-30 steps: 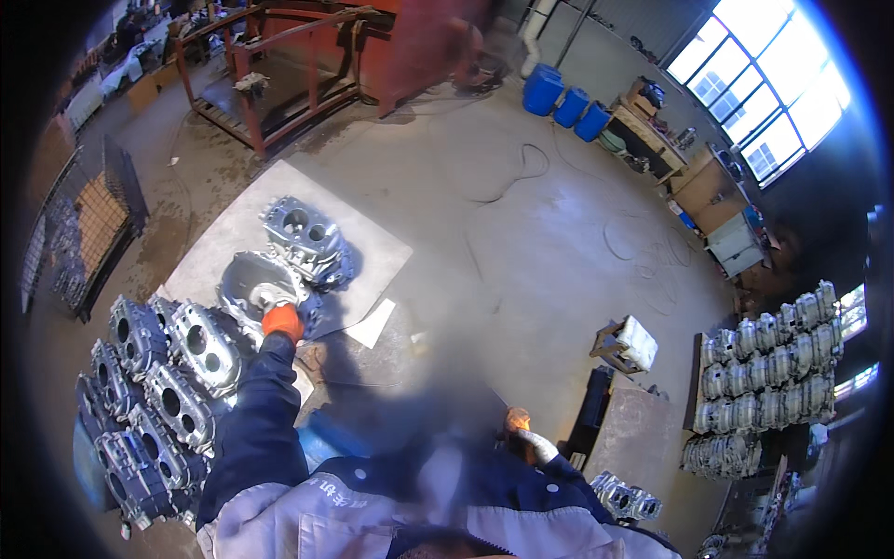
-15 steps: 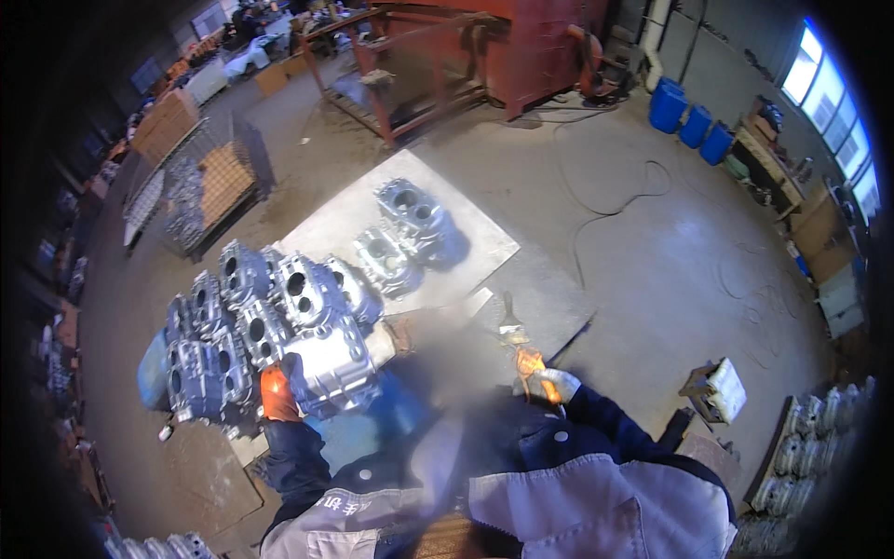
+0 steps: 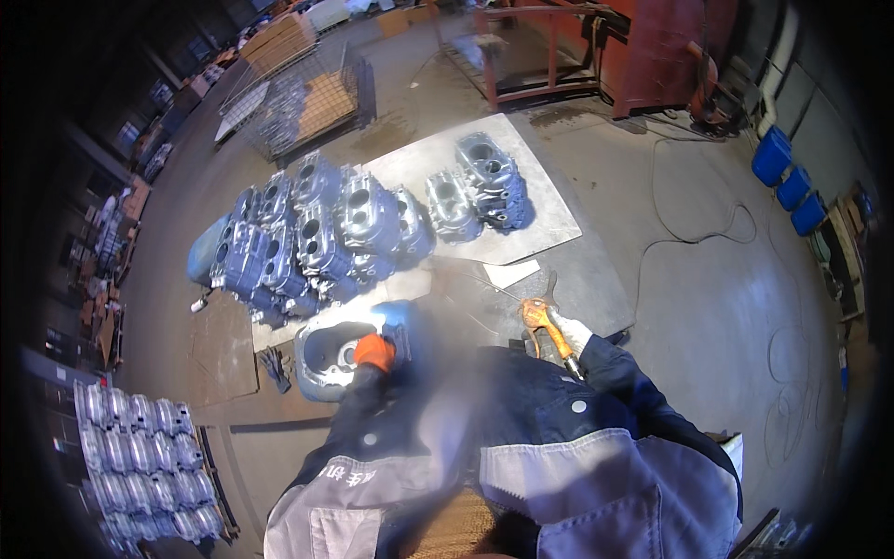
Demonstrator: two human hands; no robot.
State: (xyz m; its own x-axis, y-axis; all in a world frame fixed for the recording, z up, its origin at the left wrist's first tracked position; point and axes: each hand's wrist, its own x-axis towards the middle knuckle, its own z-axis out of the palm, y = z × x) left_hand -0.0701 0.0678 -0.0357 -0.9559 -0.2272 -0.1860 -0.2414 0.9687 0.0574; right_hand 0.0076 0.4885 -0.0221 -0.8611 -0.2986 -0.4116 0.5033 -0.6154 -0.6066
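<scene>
My left hand (image 3: 373,351), in an orange glove, rests on the rim of a hollow grey metal casting (image 3: 328,357) that lies on the floor in front of me. My right hand (image 3: 570,333), in a white and orange glove, grips a slim tool with an orange handle (image 3: 543,321) whose thin rod points left over the floor. A stack of several silver castings (image 3: 321,233) stands just beyond the left hand. Two more castings (image 3: 475,184) sit on a flat metal sheet (image 3: 549,219). My blue and grey work jacket fills the lower part of the view.
A wire cage (image 3: 298,102) and a red steel frame (image 3: 596,51) stand farther off. Blue drums (image 3: 787,177) line the right side. A cable (image 3: 694,238) loops over the concrete floor. Rows of castings (image 3: 140,461) are racked at lower left. A dark glove (image 3: 273,366) lies beside the casting.
The view has swung left and down. My left hand has come off the stack onto the casting on the floor. My right hand stays on the orange-handled tool.
</scene>
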